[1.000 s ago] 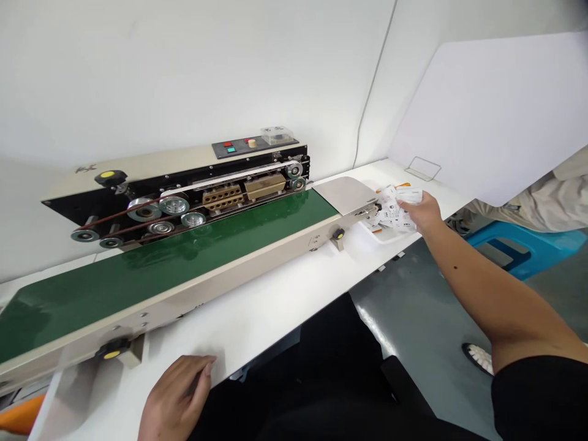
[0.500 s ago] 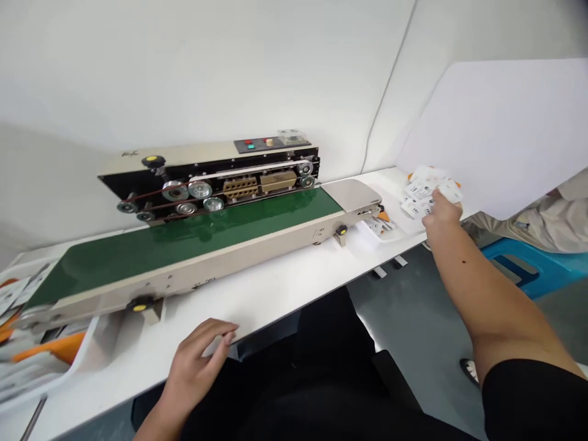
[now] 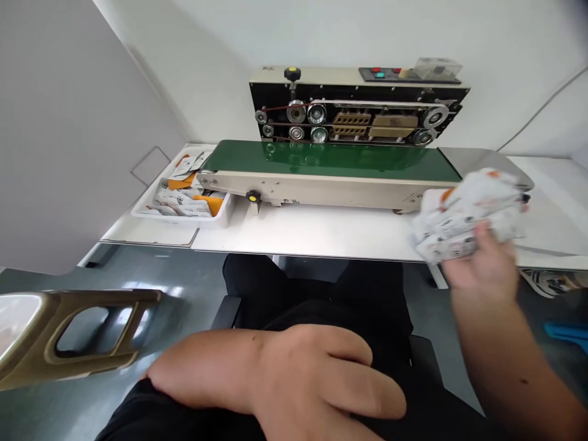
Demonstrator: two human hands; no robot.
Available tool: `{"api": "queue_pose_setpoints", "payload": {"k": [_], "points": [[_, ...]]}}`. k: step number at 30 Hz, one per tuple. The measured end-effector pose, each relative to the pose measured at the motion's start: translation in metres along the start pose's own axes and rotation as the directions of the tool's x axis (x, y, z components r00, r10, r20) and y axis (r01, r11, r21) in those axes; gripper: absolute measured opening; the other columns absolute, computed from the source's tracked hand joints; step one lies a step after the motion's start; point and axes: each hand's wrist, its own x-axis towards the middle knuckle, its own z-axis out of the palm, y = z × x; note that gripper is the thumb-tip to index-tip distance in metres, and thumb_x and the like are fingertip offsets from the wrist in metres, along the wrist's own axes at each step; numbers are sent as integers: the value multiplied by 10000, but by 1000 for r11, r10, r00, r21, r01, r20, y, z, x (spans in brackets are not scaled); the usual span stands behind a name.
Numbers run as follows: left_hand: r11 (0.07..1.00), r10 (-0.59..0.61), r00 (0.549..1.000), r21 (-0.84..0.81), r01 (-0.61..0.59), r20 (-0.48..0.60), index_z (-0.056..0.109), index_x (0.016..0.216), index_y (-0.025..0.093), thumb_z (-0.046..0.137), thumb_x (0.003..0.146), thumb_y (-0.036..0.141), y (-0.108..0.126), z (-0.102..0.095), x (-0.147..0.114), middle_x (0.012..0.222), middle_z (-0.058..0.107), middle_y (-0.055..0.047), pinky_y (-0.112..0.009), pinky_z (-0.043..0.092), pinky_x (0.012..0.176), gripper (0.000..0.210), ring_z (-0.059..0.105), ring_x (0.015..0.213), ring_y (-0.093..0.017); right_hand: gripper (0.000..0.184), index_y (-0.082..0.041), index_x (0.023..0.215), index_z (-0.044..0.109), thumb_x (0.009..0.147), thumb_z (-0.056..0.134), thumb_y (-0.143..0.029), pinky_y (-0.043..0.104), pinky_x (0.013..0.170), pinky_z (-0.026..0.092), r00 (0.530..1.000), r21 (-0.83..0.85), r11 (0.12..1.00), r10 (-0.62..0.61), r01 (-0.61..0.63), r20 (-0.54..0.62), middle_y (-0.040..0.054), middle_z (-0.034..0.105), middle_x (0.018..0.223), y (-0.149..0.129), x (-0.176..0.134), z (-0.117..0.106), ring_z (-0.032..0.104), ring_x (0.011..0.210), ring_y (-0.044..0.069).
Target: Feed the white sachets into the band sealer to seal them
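Packets (image 3: 478, 205) are clasped in the right hand (image 3: 489, 266), fanned ahead of it; the left hand (image 3: 307, 373), nearer, is loosely extended, no object being seen there. If weakly pinched, outer packets may be dropped.

White table (image 3: 331, 231): front strip passable; green-belted beige metal conveyor (image 3: 340, 191) behind, white plastic bin (image 3: 225, 213) left, white printed packets (image 3: 468, 214) right.
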Motion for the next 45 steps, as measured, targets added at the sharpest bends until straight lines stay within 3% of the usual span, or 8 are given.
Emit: {"api": "queue_pose_setpoints", "payload": {"k": [5,9,11,15,18,25,32,45], "points": [[974,-216,975,57,219,-51,748,865,543,660,846,759,-9,7,-36,942,787,63,-414,608,526,234,725,769,-259,582,-258,1279,689,744,911,-312,634,1130,530,987,-22,988,152,-151,53,105,724,1352,42,-70,50,699,1292,322],[956,-127,986,252,151,-108,728,1010,527,673,858,729,-33,-5,-68,979,801,47,-439,641,667,259,705,793,-261,513,-194,1173,673,757,913,-374,576,1072,591,993,-281,954,-116,102,-34,112,763,1172,73,-71,56,751,1146,290],[900,-13,969,419,119,-247,682,1204,460,622,947,606,-52,-18,-71,1047,812,9,-451,644,756,302,709,821,-251,406,-198,1060,699,767,903,-392,554,1055,608,959,-452,846,-266,283,102,102,777,1064,87,-62,53,768,1072,287],[737,134,776,586,338,-616,363,1600,273,575,1007,291,-101,-45,-61,1253,763,-122,-462,609,895,630,722,967,-242,84,-272,912,740,889,752,-352,522,1027,639,725,-476,592,-294,650,623,77,795,1024,111,-55,58,770,1075,292],[699,40,715,531,479,-698,395,1596,256,578,1027,310,-138,-60,-54,1342,712,-146,-492,579,995,600,703,1084,-269,231,-283,884,761,986,566,-214,515,1022,634,566,-447,443,-181,777,804,79,791,1042,126,-66,72,748,1142,288],[701,-298,827,479,529,-477,477,1592,207,645,995,589,-202,-68,-39,1651,480,-178,-587,367,1283,728,409,1559,-383,438,-242,1335,715,957,541,-104,598,1228,451,332,-336,378,77,863,940,127,650,1446,134,-80,87,497,1498,329],[620,-324,766,487,615,-555,536,1553,196,653,1009,523,-213,-59,-33,1540,599,-162,-570,407,1247,645,519,1461,-362,713,-280,1595,492,918,709,-314,703,1323,204,346,-390,468,181,793,921,88,384,1721,121,-67,83,218,1647,397],[646,-177,786,532,548,-593,733,1299,213,702,941,230,-219,-56,-46,1366,703,-138,-525,511,1143,360,622,1315,-319,384,-301,1409,666,1032,598,-332,696,1282,306,441,-460,437,152,773,885,50,578,1582,128,-71,88,349,1599,360]]}}
